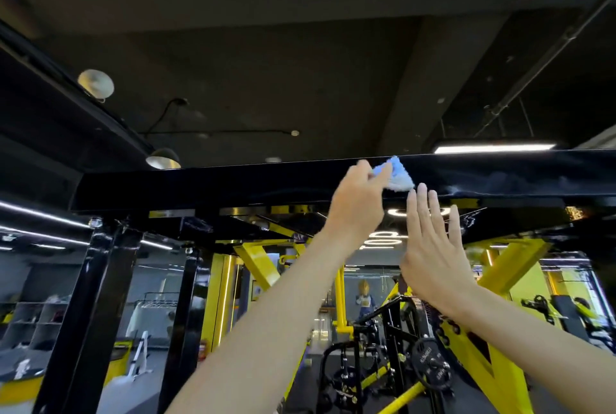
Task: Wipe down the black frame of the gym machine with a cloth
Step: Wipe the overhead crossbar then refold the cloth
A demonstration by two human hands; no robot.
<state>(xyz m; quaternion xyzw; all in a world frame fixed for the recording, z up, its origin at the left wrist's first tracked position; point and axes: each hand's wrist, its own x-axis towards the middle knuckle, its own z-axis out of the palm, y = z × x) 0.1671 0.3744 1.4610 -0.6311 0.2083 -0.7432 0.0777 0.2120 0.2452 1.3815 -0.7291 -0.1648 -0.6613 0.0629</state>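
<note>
From the cloth [397, 177], the beam [233, 183] runs bare toward 9 and 3 o'clock. At 12 there is open air up to the ceiling [266, 47]. Under the beam, the right hand [431, 247] sits close at 5. Yellow braces [256, 263] stand at 8 and 4, black posts [93, 297] farther out at 8, with open gaps between.

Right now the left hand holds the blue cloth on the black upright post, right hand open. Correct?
Wrong spot. The head view shows the left hand holding the blue cloth up at the black top crossbeam; the right hand is open, as stated.
</note>
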